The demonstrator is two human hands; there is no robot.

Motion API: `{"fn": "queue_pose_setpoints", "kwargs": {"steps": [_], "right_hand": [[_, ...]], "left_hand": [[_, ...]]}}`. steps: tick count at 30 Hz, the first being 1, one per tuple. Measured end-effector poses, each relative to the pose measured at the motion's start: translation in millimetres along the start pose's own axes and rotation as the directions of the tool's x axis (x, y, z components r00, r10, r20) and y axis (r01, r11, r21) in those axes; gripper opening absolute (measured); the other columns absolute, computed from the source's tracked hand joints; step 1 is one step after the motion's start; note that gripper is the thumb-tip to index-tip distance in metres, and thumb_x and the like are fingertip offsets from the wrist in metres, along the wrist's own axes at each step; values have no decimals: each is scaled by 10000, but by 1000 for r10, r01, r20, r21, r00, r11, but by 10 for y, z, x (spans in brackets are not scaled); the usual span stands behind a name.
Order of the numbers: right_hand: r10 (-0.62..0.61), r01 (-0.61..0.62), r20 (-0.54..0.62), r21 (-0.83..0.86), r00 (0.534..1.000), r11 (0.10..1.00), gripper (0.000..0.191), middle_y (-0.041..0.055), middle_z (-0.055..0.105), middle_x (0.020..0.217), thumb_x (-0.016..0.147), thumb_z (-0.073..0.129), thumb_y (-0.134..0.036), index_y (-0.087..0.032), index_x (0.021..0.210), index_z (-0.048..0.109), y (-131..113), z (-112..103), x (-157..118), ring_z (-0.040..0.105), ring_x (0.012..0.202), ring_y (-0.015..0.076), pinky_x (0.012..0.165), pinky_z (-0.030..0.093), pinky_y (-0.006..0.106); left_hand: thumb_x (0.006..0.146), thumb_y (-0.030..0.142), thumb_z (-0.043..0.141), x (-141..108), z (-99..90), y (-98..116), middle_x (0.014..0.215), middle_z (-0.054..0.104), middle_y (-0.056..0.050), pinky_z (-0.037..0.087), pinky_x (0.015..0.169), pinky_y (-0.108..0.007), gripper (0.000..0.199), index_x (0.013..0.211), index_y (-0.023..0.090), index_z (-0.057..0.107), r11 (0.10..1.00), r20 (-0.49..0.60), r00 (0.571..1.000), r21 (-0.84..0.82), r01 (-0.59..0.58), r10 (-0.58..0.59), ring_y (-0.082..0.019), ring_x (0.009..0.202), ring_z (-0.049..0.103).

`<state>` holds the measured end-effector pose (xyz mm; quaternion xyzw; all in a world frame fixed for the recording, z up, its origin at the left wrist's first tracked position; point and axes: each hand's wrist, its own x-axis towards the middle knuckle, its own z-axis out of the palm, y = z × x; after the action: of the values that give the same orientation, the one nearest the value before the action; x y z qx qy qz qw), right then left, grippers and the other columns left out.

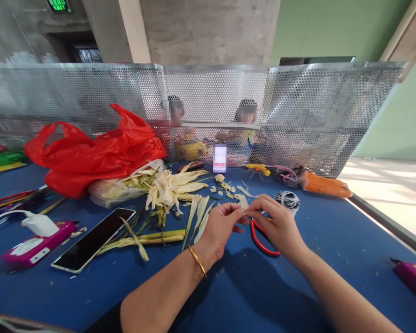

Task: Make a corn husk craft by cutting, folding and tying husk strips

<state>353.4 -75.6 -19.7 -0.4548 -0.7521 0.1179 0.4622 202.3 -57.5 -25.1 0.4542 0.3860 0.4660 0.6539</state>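
Observation:
My left hand [219, 227], with a gold bangle on the wrist, and my right hand [274, 221] meet fingertip to fingertip above the blue table. Both are closed in a pinch on a small whitish piece of corn husk [241, 200] that sticks up past the fingers; its lower part is hidden. Red-handled pliers [263, 243] lie under my right hand, their jaws covered by it. Just beyond that hand sits a spool of grey-white cord [287, 200]. Pale dried corn husks [171, 189] are heaped left of my left hand, with loose strips [196, 217] close to it.
A black phone [95, 240] and a purple power strip [39, 243] with a white charger lie at left. Behind them slumps a red plastic bag [107, 150]. A lit phone [220, 158] leans on the perforated metal screen [215, 92]; people sit beyond. An orange packet [326, 184] lies at right.

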Motion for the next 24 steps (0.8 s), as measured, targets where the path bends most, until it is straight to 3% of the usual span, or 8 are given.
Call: {"fn": "queue_pose_setpoints", "kwargs": {"steps": [6, 9, 15, 24], "right_hand": [[286, -278, 15, 283, 958, 918, 122, 26, 657, 722, 801, 650, -303, -198, 755, 608, 72, 57, -12, 594, 684, 179, 667, 460, 310], [356, -338, 26, 388, 934, 858, 159, 15, 648, 683, 760, 688, -319, -198, 736, 589, 101, 85, -10, 593, 652, 173, 637, 462, 304], [342, -299, -48, 380, 938, 875, 189, -26, 567, 631, 746, 694, -315, -199, 753, 545, 56, 86, 2, 541, 599, 138, 575, 424, 262], [164, -149, -74, 177, 984, 973, 123, -11, 576, 658, 804, 620, -271, -194, 716, 586, 4, 60, 10, 520, 631, 139, 611, 419, 258]], "left_hand": [[728, 298, 655, 27, 5, -56, 682, 649, -9, 456, 545, -204, 139, 740, 162, 637, 980, 6, 987, 125, -157, 158, -134, 670, 625], [746, 291, 636, 28, 0, -69, 692, 660, -14, 468, 545, -210, 129, 754, 163, 646, 955, 20, 973, 188, -230, 231, -144, 678, 633], [742, 251, 627, 3, 10, -52, 700, 675, -29, 477, 560, -213, 110, 782, 154, 661, 955, 11, 977, 211, -210, 212, -147, 681, 640], [731, 280, 646, 35, 3, -40, 612, 625, -7, 446, 513, -188, 133, 712, 149, 632, 991, 3, 995, 88, -101, 101, -109, 595, 582]]}}
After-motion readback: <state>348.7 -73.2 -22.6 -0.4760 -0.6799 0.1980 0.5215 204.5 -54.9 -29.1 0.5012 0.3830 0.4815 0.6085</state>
